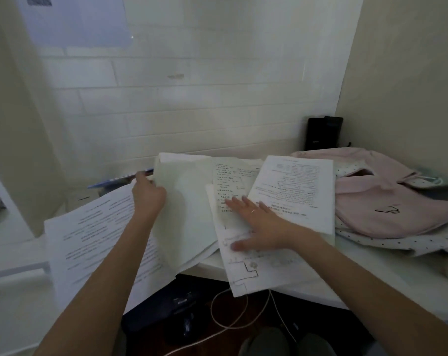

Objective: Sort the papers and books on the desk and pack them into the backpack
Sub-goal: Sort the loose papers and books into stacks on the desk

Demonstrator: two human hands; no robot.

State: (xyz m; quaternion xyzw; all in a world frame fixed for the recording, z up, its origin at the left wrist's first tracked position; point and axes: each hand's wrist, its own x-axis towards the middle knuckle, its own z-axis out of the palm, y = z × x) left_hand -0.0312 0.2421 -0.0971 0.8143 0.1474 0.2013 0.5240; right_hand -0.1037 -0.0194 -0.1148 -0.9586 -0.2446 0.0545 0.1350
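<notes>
Loose papers cover the white desk [387, 273]. My left hand [147, 194] grips the top edge of a blank sheet [187, 209] and holds it raised over a large printed sheet [97, 242] at the left. My right hand [258, 227] lies flat with spread fingers on a handwritten page [246, 271] that juts over the desk's front edge. A printed page [294, 186] lies just beyond that hand. The pink backpack [387, 201] lies on its side at the right, its opening facing the papers. A blue-edged book [120, 179] peeks out behind my left hand.
A black box [324, 133] stands in the back right corner against the tiled wall. Below the desk edge lie a dark object [166, 304] and a white cable [233, 322]. A white shelf unit [2, 227] stands at the left.
</notes>
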